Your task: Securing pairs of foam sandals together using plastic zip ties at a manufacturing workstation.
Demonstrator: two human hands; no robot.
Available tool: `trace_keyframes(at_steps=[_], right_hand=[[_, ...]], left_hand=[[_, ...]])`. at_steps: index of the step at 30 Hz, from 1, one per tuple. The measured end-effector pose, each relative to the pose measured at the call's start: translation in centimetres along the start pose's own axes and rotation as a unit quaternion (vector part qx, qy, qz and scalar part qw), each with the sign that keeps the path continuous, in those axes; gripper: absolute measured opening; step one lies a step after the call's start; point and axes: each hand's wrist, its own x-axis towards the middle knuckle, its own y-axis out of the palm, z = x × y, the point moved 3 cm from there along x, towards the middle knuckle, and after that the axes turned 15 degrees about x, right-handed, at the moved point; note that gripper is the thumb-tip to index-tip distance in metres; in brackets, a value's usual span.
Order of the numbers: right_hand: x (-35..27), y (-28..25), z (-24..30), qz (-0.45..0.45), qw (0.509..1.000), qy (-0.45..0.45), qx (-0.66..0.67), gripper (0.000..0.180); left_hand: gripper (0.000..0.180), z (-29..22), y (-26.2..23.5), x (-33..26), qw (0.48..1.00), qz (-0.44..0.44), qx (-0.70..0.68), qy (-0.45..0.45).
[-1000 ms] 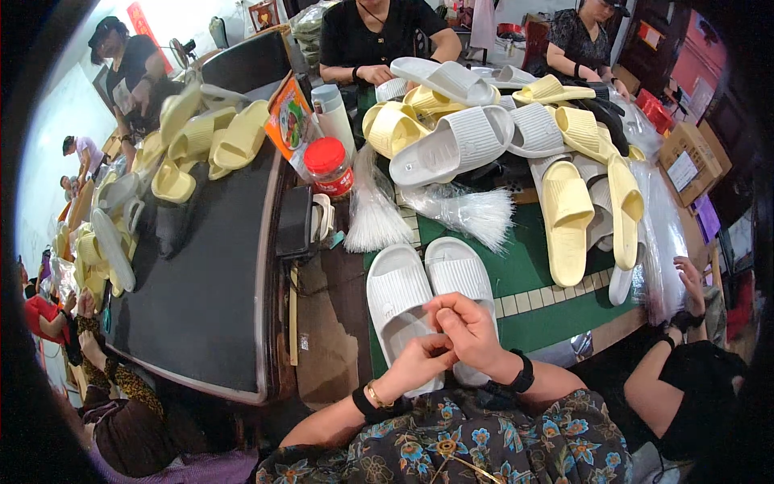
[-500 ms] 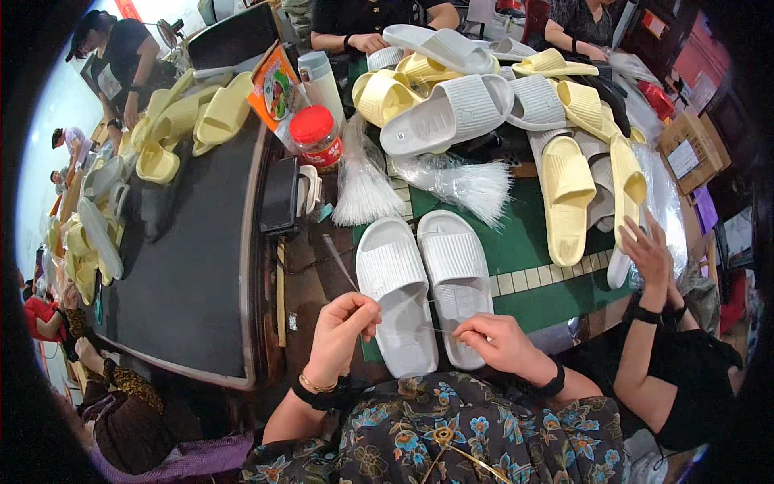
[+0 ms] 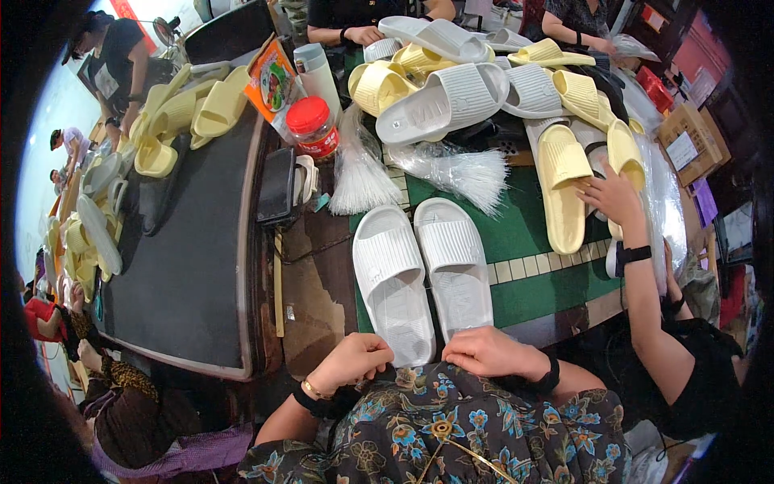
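Note:
Two pale grey slide slippers, one on the left (image 3: pixel 390 252) and one on the right (image 3: pixel 453 246), lie side by side with their toes away from me. My left hand (image 3: pixel 352 365) is closed at the heel of the left slipper, fingertips pinched together. At the right slipper's heel, my right hand (image 3: pixel 493 352) is curled with its fingers pressed together. Whatever is between the fingers of either hand is too small or too hidden to see. Beyond the toes lie two bundles of thin clear strands (image 3: pixel 367 184) in plastic wrap.
Yellow slippers (image 3: pixel 563 194) and grey slippers (image 3: pixel 451 105) pile up at the back right. A co-worker's hand (image 3: pixel 610 194) reaches among them. A red-lidded jar (image 3: pixel 310 129) and a black case (image 3: pixel 276 185) stand left of the strands. A dark table (image 3: pixel 189 266) extends leftward.
Both hands have drawn back toward me, to the heels. The thin strands visible at my hands earlier no longer show. The co-worker's hand has moved left and farther away, onto the yellow slippers.

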Motion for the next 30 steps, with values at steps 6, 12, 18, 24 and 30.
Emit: trace_keyframes(at_steps=[6,12,18,24,30], right_hand=[[2.7,-3.0,-2.3,-0.091,0.994,-0.021,-0.063,0.011],[4.4,-4.0,-3.6,-0.235,0.952,-0.036,-0.191,0.014],[4.3,-3.8,-2.9,-0.259,0.931,-0.096,-0.237,0.026],[2.6,-3.5,-3.1,-0.268,0.921,-0.153,-0.237,0.027],[2.5,-7.4,-1.7,-0.401,0.898,-0.084,-0.161,0.018]], left_hand=[[0.023,-0.6,-1.1,2.1,0.986,-0.152,0.044,0.059],[0.019,-2.3,-0.6,2.5,0.831,-0.450,0.253,0.209],[0.028,-4.7,0.8,2.7,0.746,-0.416,0.374,0.361],[0.022,-5.1,-1.1,2.6,0.738,-0.459,0.313,0.383],[0.018,-3.9,-7.7,4.1,0.822,-0.516,0.099,0.219]])
